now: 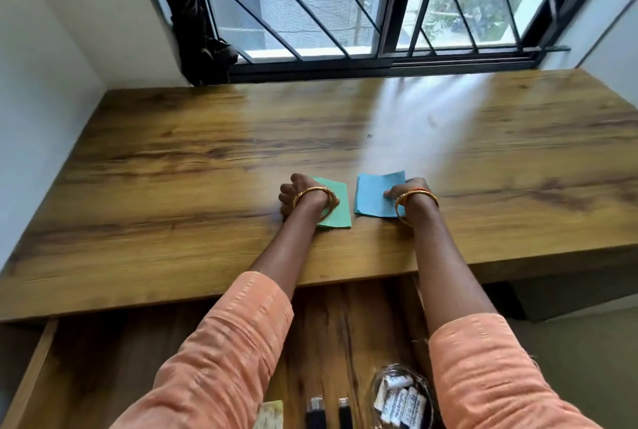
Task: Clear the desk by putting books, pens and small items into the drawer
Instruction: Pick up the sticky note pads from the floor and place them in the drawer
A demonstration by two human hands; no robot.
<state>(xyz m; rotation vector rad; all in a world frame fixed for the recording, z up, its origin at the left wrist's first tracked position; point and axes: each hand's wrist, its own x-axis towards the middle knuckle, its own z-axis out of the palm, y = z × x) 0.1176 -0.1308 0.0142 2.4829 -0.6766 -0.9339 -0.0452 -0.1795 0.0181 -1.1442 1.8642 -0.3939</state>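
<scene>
Left hand curled on green paper pad, right hand pinching blue paper pad, probably gripped; open drawer lies near, below both

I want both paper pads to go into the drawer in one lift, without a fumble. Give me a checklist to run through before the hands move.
1. Left hand on the green pad: ok, it rests on the pad's left part.
2. Right hand on the blue pad: ok, thumb on top at the right edge.
3. Firm grip under either pad: cannot tell, the fingers are hidden.
4. Drawer open below the desk edge: ok.
5. Free floor in the drawer: ok, bare wood on the left; the glass bowl and dark items sit at the right.
6. Pads apart from each other: ok, a gap shows between them.
</scene>
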